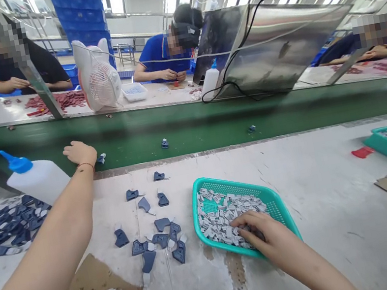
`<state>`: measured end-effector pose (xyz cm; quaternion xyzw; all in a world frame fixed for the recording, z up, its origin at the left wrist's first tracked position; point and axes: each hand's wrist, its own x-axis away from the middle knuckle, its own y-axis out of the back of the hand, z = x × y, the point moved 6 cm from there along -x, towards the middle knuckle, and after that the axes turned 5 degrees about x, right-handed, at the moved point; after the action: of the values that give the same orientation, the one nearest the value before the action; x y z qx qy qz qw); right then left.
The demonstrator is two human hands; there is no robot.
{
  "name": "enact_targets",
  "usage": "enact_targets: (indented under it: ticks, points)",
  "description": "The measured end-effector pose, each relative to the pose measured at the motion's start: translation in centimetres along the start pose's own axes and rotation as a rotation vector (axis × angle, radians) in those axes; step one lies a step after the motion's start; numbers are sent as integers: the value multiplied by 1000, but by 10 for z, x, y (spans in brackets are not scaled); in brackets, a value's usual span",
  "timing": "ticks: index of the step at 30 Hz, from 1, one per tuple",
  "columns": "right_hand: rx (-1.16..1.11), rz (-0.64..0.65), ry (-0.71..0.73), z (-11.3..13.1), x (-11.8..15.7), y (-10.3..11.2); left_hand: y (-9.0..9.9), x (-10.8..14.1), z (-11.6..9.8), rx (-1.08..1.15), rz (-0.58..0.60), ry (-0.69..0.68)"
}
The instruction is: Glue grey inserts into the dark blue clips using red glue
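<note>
Head view, left hand: our left hand (pixel 80 152) reaches out over the green moving belt (pixel 212 124), fingers curled loosely; we cannot tell if it holds anything. A small blue part (pixel 101 159) lies just beside it.
Head view, right hand: our right hand (pixel 259 233) digs in the teal plastic basket (pixel 201 186), fingertips pinching at the little grey pieces (pixel 217 218).
Done: three small parts sit on the belt.
Left: we think a lot, as many dark blue flat pieces (pixel 156 231) lie between our hands.
Writing: we can read none.
</note>
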<state>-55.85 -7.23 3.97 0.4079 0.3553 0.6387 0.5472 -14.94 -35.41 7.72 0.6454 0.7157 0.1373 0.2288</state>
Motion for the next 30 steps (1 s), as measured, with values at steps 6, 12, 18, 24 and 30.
enact_targets:
  ticks: [6, 12, 18, 24, 30]
  points:
    - [-63, 33, 66, 16, 2, 0, -40, -13, -36, -251, -339, 106]
    - [-56, 66, 59, 26, -2, -10, -133, -1, -64, -360, 0, -47]
    - [-174, -106, 50, 24, -2, -4, -138, 12, -67, -504, 126, -134]
    - [-466, -397, 87, 42, 52, -6, -108, 65, -70, -502, 189, -243]
    - [-723, -105, -89, 51, 71, -94, -96, 138, -57, -508, 347, -346]
